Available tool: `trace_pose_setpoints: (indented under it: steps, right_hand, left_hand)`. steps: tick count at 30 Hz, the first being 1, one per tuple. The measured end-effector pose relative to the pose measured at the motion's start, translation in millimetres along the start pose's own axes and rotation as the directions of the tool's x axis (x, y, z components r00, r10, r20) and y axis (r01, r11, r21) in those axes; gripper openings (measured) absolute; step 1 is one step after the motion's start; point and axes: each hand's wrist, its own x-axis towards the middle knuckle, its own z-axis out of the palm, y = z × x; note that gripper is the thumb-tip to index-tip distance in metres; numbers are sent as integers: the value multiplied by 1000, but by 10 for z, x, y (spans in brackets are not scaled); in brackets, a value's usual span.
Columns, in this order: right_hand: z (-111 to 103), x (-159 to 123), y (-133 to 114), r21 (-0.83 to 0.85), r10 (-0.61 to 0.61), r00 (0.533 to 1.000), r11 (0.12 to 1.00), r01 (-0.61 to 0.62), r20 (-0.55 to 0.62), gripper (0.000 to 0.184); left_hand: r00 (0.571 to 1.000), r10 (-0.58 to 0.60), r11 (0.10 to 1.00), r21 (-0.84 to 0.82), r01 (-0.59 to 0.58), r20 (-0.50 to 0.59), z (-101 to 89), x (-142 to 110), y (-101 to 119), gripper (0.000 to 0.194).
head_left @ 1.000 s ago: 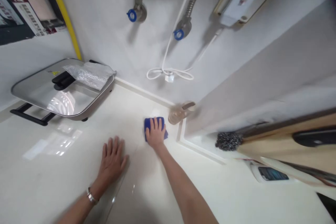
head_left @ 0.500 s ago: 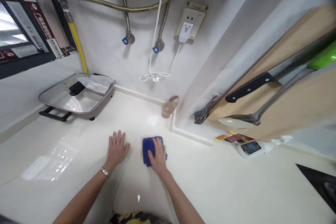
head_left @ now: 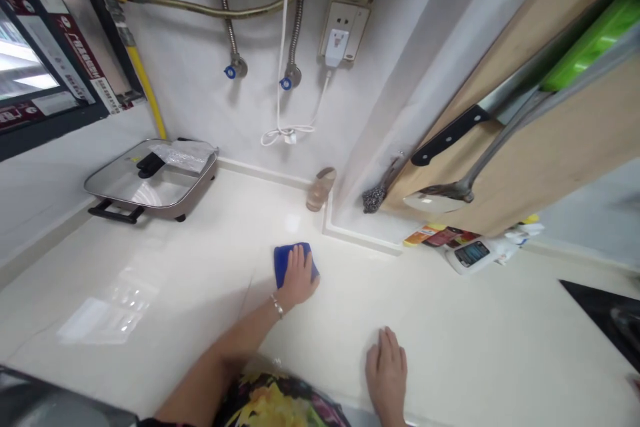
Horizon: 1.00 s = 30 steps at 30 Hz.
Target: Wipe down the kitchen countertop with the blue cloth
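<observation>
A folded blue cloth (head_left: 283,263) lies on the white countertop (head_left: 210,247) in the middle of the head view. My left hand (head_left: 299,278), with a bracelet at the wrist, rests flat over the right part of this cloth, fingers outstretched and its lower edge hidden under the palm. Near the front edge, to the right, my right hand (head_left: 387,370) lies palm down on the counter. Its fingers are slightly bent, and no object shows in it.
An electric pan (head_left: 150,180) with a glass lid stands at the back left. A brown cup-like item (head_left: 321,190) sits by the wall corner. On the right are a wooden board (head_left: 555,167), hanging utensils, a white bottle (head_left: 470,255) and a black hob (head_left: 605,313).
My right hand has left the cloth and moved right and toward the front edge. My left hand has come over from the left onto the cloth. The view has shifted slightly.
</observation>
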Motion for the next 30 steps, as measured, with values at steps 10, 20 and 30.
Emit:
trace_pose_setpoints:
  steps: [10, 20, 30]
  right_hand:
    - [-14, 42, -98, -28, 32, 999, 999, -33, -20, 45]
    - [-45, 74, -138, -77, 26, 1000, 997, -26, -3, 46]
    - [-76, 118, -181, -46, 133, 991, 990, -132, 18, 47]
  left_hand:
    - [973, 225, 974, -9, -225, 43, -162, -529, -168, 73]
    - [965, 243, 970, -7, -244, 100, -339, -480, -207, 65]
    - [974, 203, 979, -7, -203, 100, -107, 630, -484, 61]
